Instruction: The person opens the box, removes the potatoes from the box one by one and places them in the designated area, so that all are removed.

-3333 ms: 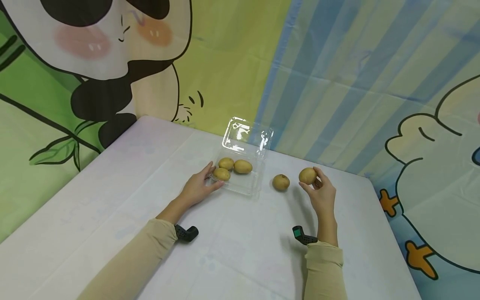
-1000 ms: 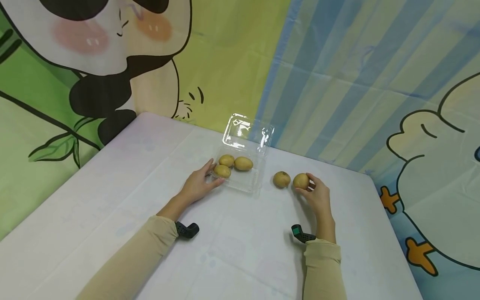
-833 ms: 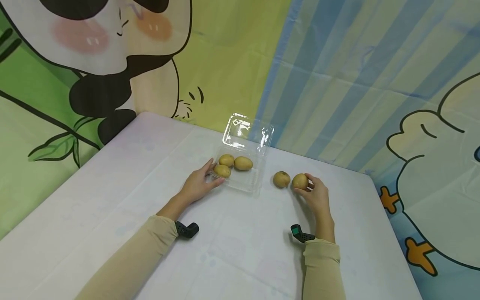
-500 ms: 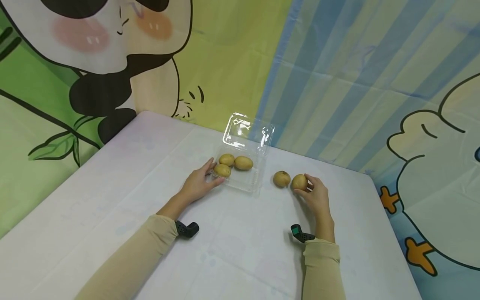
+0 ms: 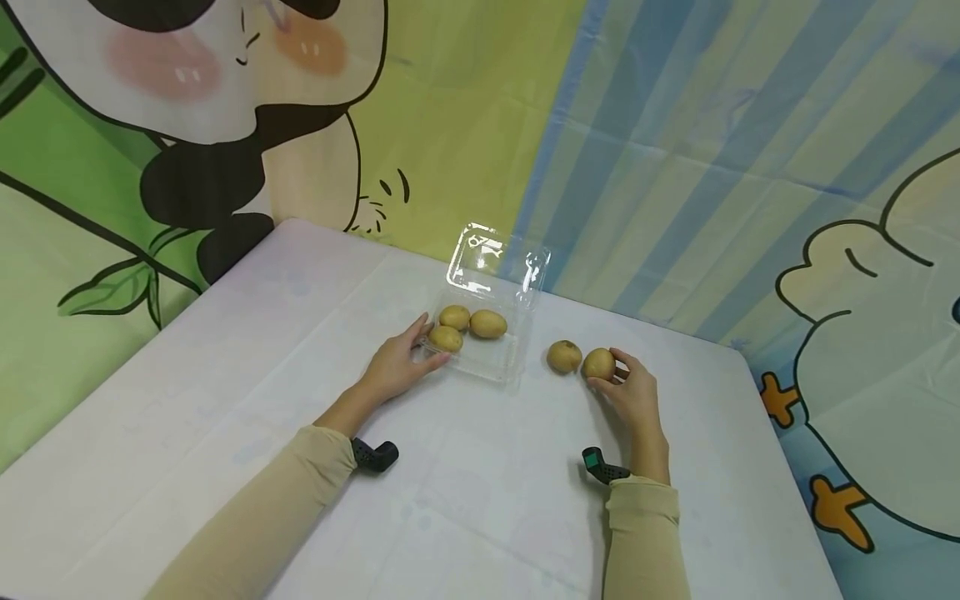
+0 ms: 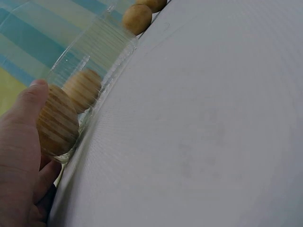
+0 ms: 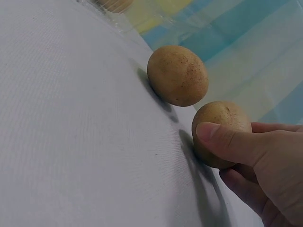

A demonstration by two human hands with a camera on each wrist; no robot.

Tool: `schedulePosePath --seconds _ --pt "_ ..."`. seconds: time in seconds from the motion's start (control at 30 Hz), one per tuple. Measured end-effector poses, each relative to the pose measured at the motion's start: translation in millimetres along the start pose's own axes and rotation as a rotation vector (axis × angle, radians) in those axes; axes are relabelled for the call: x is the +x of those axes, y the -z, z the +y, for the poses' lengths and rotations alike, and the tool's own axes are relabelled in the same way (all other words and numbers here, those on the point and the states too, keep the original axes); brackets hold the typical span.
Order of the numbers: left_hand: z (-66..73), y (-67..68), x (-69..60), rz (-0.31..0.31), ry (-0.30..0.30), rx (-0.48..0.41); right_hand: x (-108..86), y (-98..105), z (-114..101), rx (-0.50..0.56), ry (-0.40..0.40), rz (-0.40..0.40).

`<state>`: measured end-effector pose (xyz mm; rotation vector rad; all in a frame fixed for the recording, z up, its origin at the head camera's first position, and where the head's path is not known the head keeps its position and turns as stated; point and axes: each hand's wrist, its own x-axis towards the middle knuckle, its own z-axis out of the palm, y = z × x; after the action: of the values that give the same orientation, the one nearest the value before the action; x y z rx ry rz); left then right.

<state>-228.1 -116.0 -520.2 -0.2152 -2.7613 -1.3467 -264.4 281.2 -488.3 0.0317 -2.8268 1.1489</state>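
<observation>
Your right hand (image 5: 632,393) pinches the held potato (image 5: 597,364) between thumb and fingers, low at the right of the white worktop (image 5: 480,500). The loose potato (image 5: 564,357) lies just left of it. Farther left, your left hand (image 5: 396,368) grips the near left corner of a clear container (image 5: 491,365), thumb at the near side and fingers along the left side. Inside lie three potatoes (image 5: 488,324), two toward the left and one near the middle. The container's lid (image 5: 495,260) is raised, tilted up at the far side.

Just behind the lid, the far edge of the worktop meets a printed backdrop (image 5: 645,167). The right edge runs well to the right of your right hand, and the left edge well to the left of your left hand. A strip of worktop separates the container from the loose potato, and a broad stretch of it lies between your forearms, toward you.

Your right wrist view shows what the head view leaves unclear: a slim gap between the held potato and the loose potato, and brown speckles on the loose one. Whether the held potato touches the worktop, you cannot tell. Your left wrist view reveals ridges in the container's side, with potatoes visible through them.
</observation>
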Motion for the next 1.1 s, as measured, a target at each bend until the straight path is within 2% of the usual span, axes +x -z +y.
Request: schedulePosePath --seconds 0.47,0.8,1.1 --pt "1.8 -0.8 -0.2 -0.002 -0.001 -0.003 -1.9 5.5 -1.4 -0.006 0.009 -0.095" --pt "-0.2 -0.3 -0.9 0.005 -0.01 -0.011 -1.5 3.7 -5.8 0.035 0.039 -0.081" --pt "-0.3 -1.0 0.1 0.009 -0.017 -0.018 -2.3 5.1 -6.0 0.008 0.051 -0.075"
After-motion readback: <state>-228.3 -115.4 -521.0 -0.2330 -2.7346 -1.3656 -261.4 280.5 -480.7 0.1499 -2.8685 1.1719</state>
